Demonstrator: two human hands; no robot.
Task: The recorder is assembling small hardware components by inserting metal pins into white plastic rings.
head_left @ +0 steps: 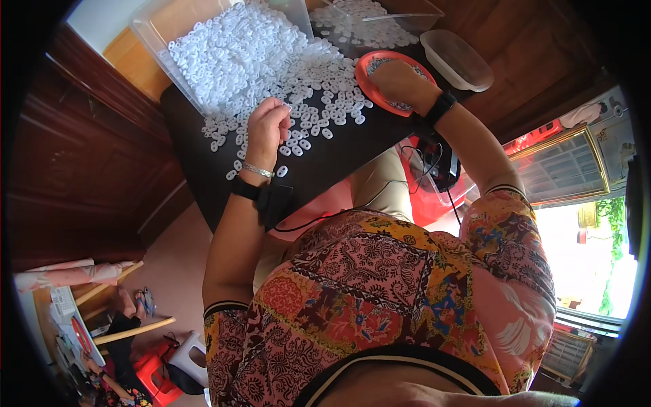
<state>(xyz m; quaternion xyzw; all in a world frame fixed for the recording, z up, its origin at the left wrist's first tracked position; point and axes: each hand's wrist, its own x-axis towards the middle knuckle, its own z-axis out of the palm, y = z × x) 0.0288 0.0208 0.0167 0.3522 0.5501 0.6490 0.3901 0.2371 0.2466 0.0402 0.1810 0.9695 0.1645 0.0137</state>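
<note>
My left hand (267,127) is closed in a pinch above the black tabletop (196,159), with a small white oval plastic piece (288,107) showing at its fingertips. Loose white two-holed pieces (298,139) lie around it and rise into a big heap (234,57) behind. To the right, my right hand (401,83) reaches down into an orange-red plate (361,76) holding many tiny grey pieces (377,64). Its fingers are curled under, and what they grip is hidden.
A clear plastic bin (154,42) lies tipped behind the heap. Another clear tub (413,22) with white pieces is at the back. A translucent oblong container (458,60) stands right of the plate. A black cable (319,220) runs across my lap.
</note>
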